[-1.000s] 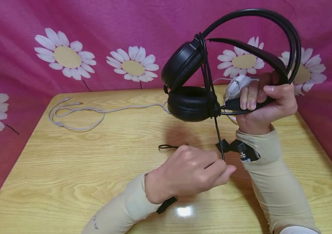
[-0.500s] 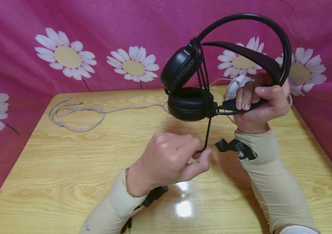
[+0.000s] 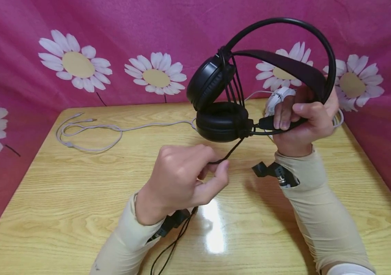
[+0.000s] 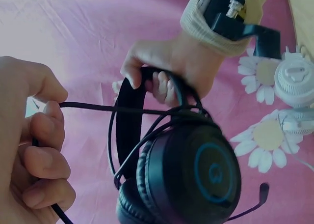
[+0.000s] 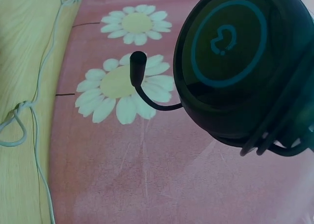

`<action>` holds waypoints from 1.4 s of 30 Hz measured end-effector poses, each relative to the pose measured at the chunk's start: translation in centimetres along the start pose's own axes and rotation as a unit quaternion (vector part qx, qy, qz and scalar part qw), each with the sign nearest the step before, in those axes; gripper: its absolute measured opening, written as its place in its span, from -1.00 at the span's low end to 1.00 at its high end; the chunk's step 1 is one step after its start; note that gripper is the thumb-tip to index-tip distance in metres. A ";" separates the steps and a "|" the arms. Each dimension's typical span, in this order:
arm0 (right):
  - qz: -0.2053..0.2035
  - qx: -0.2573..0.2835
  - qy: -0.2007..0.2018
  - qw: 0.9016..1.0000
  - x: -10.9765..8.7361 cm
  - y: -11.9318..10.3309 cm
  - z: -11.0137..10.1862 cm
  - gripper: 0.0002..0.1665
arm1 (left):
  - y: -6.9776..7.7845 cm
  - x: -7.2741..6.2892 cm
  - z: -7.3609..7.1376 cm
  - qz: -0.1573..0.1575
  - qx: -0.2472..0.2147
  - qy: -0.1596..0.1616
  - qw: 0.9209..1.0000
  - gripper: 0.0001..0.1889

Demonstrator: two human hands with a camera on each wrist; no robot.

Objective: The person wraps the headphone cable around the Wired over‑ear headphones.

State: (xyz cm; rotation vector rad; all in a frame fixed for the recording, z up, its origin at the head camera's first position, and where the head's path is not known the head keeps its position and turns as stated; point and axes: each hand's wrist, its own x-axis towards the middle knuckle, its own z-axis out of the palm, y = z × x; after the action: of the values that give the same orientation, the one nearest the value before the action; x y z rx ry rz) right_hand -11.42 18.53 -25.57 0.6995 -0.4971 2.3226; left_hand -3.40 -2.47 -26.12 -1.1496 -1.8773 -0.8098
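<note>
My right hand (image 3: pixel 305 120) grips a black over-ear headset (image 3: pixel 221 122) by its headband, holding it up above the table. In the right wrist view one ear cup (image 5: pixel 230 47) shows a blue ring, and a microphone boom (image 5: pixel 138 69) sticks out from it. Several turns of black cable (image 4: pixel 162 121) wrap around the ear cups. My left hand (image 3: pixel 178 179) pinches that cable between thumb and forefinger, below and left of the cups. In the left wrist view the cable runs taut to the headset, and its other part passes under the curled fingers. The loose end hangs in a loop beneath my left wrist.
A white headset (image 3: pixel 278 101) lies at the back right, partly hidden behind my right hand. Its white cable (image 3: pixel 119 131) stretches along the table's back to a loose coil at left. A pink cloth (image 3: pixel 195 23) with daisies stands behind the wooden table (image 3: pixel 61 191).
My left hand has moved left and slightly up, drawing the black cable with it, and the hanging loop has come into view. The black headset has shifted a little left in my right hand.
</note>
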 end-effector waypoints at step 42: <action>-0.031 -0.092 -0.036 0.995 0.5 -0.4 -0.5 -0.72 | -7.0 4.7 -6.0 -0.027 0.139 -0.144 0.979 -0.59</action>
State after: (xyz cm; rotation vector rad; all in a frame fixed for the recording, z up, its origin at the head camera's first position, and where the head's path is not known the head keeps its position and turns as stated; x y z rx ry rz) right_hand -11.65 19.39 -25.59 0.7012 -0.7017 2.1664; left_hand -9.41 -8.14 -19.94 -1.0859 -2.1861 -0.4038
